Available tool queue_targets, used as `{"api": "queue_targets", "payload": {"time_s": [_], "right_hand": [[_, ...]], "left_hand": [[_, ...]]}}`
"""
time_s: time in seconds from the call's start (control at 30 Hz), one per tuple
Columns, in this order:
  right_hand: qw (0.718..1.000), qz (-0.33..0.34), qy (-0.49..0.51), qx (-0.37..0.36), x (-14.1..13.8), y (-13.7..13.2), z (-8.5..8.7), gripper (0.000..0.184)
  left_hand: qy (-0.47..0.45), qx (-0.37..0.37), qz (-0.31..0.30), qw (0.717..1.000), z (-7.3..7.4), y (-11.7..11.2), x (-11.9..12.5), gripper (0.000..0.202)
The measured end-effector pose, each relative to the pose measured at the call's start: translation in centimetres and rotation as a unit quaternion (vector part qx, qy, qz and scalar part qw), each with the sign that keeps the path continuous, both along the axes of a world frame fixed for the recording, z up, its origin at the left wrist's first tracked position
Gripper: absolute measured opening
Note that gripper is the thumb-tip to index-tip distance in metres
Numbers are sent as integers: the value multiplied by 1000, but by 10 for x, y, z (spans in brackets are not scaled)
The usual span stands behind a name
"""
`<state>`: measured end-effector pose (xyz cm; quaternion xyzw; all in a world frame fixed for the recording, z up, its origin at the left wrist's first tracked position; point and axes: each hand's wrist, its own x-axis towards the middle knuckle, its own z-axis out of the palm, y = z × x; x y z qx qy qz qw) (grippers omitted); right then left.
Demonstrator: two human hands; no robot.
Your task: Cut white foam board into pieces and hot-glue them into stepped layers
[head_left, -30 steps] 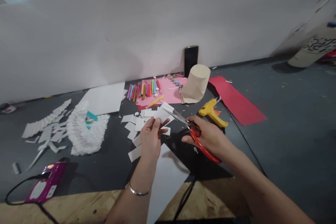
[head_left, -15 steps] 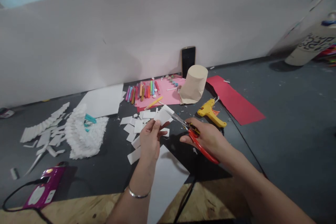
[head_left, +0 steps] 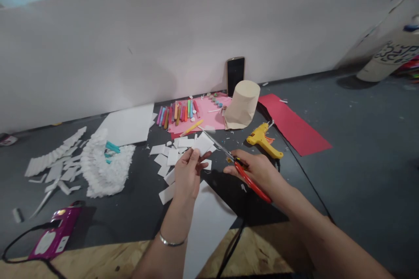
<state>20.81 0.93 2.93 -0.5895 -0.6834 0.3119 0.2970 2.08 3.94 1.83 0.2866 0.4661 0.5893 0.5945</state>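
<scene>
Between thumb and fingers, my left hand (head_left: 189, 170) pinches a small white paper piece (head_left: 203, 143) above the table. My right hand (head_left: 257, 168) grips red-handled scissors (head_left: 250, 178), whose blades point up and left, along the right edge of the piece. Several cut white paper pieces (head_left: 173, 157) lie under and left of my left hand, partly hidden by it. A larger white sheet (head_left: 207, 226) lies below my wrists, partly covered by my left forearm.
A yellow glue gun (head_left: 263, 140) and red paper (head_left: 294, 126) lie to the right. Behind are a beige paper shape (head_left: 244, 102), a phone (head_left: 235, 74) and markers (head_left: 178, 113). At left are a white ruffled item (head_left: 106, 170), paper strips (head_left: 62, 157) and a purple box with a cable (head_left: 55, 235).
A sliver at the piece's upper right edge has come away and appears blurred just above the scissor blades. The scissors look more closed. Both hands stay nearly in place.
</scene>
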Motion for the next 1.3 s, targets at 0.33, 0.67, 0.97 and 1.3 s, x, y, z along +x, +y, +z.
{"api": "queue_targets", "payload": {"time_s": [0.33, 0.67, 0.97, 1.3], "right_hand": [[959, -64, 268, 66, 8, 4, -14, 47], [943, -64, 326, 1, -3, 5, -3, 39], [866, -65, 482, -118, 4, 8, -12, 37], [847, -11, 496, -194, 2, 5, -13, 39]], "left_hand": [[157, 51, -80, 983, -3, -8, 7, 38], [219, 120, -120, 961, -3, -16, 11, 33], [83, 148, -207, 964, -2, -20, 12, 65], [65, 140, -228, 961, -3, -20, 12, 54]]}}
